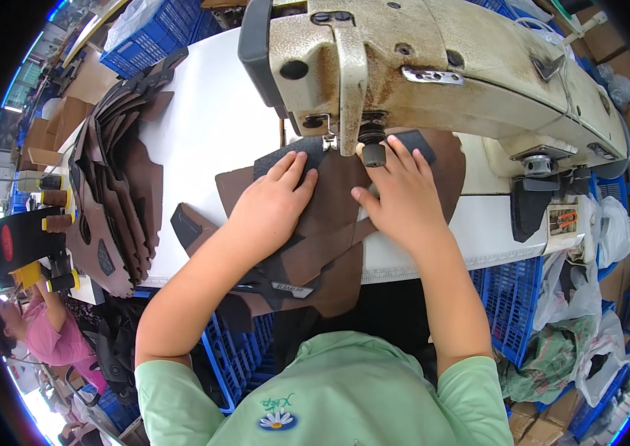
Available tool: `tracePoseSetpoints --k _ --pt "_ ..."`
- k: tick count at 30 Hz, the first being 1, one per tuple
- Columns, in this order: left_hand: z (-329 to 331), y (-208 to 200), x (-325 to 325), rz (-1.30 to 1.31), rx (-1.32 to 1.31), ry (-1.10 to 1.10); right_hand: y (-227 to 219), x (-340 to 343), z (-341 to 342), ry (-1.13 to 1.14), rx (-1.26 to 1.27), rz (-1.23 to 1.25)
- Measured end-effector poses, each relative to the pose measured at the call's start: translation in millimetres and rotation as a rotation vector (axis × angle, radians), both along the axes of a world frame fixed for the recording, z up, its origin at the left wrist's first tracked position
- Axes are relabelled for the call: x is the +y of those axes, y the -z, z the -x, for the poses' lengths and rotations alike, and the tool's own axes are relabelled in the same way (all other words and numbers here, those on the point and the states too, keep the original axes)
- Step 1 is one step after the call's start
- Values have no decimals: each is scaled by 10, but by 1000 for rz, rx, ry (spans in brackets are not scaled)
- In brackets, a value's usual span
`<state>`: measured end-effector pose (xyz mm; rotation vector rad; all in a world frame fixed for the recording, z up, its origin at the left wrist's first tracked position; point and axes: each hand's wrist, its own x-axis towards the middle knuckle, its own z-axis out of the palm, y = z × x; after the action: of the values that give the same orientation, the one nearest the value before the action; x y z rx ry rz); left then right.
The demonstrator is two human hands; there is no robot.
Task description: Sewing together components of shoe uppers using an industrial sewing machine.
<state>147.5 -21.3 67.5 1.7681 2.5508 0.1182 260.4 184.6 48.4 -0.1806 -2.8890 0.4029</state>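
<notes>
From here: left hand [270, 204], right hand [402, 201] flat, half-spread, no grip visible, on brown leathery panels [339, 212] at cream metal sewing machine [434, 104]; overhang could drag them askew.

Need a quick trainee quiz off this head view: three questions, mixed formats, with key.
1. True or false: the right hand is gripping a pair of scissors.
2. Multiple choice: on which side of the person is the tall stack of brown pieces? A) right B) left C) behind
3. Fill in: the left hand and right hand rest on the brown workpiece by the head of the sewing ____.

Key: 1. False, it lies on the workpiece. 2. B. 3. machine.
</notes>
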Motion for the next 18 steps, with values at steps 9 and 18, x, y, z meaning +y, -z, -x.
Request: tracePoseSetpoints --k 9,18 --pt "-150 -91 169 -106 -46 -156 -62 95 34 -39 74 -146" --pt "-215 -6 149 -151 7 -105 -41 -89 -126 -51 81 -8"
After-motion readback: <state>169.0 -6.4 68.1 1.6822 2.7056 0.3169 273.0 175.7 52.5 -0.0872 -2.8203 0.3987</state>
